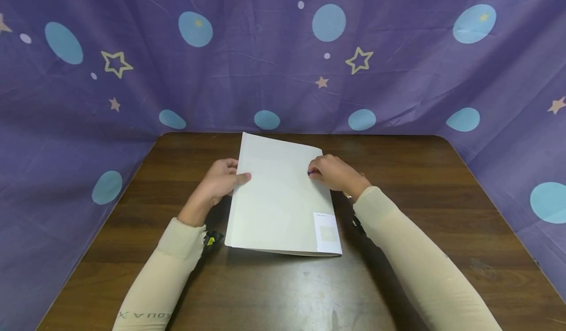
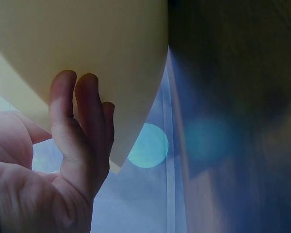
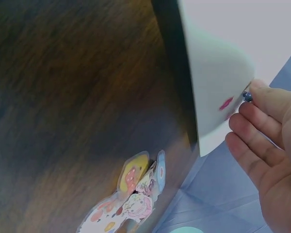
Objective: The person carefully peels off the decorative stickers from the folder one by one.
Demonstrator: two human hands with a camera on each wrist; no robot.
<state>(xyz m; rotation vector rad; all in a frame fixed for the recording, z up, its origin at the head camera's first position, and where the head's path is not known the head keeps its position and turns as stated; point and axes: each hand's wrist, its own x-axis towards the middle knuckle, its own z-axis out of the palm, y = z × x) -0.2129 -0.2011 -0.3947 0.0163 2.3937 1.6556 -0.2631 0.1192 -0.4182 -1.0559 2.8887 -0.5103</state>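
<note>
A white folder (image 1: 278,193) is propped at a tilt over the wooden table, with a pale label (image 1: 326,233) at its lower right corner. My left hand (image 1: 219,179) grips its left edge, thumb on the front and fingers (image 2: 89,97) against the back. My right hand (image 1: 336,173) is at the folder's right side, pinching a small dark blue piece (image 3: 247,96) between thumb and fingers; I cannot tell what this piece is. Red print (image 3: 226,103) shows on the folder's surface just by those fingertips.
Colourful cartoon cutouts (image 3: 136,194) lie on the table, seen only in the right wrist view. The brown wooden table (image 1: 420,213) reaches back to a purple curtain (image 1: 283,66) with stars and blue ovals.
</note>
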